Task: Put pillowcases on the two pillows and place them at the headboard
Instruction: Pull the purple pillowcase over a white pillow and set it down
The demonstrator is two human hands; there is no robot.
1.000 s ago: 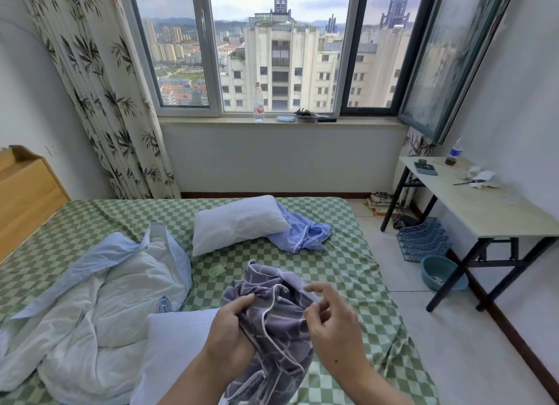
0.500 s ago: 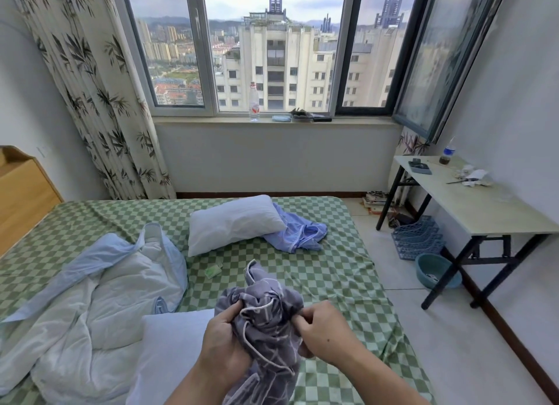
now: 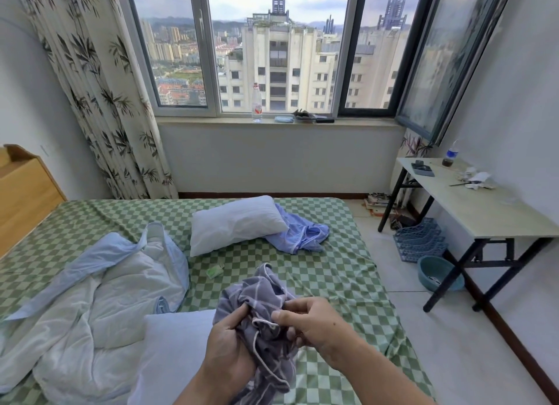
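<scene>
Both hands held the bunched grey pillowcase (image 3: pixel 263 311) over the bed's (image 3: pixel 341 271) near edge, left hand (image 3: pixel 230 344) gripping, right hand (image 3: pixel 314 323) pinching its piped hem, probably hunting the opening; bare pillow (image 3: pixel 172 344) just beside.

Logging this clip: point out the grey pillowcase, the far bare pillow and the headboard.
grey pillowcase (image 3: pixel 260 295): head view, bunched fabric above the hands.
far bare pillow (image 3: pixel 236 223): head view, middle of its top face.
headboard (image 3: pixel 24 199): head view, wooden front panel.

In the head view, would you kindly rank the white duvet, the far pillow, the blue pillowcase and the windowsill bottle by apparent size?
1. white duvet
2. far pillow
3. blue pillowcase, partly hidden by that pillow
4. windowsill bottle, farthest away
</scene>
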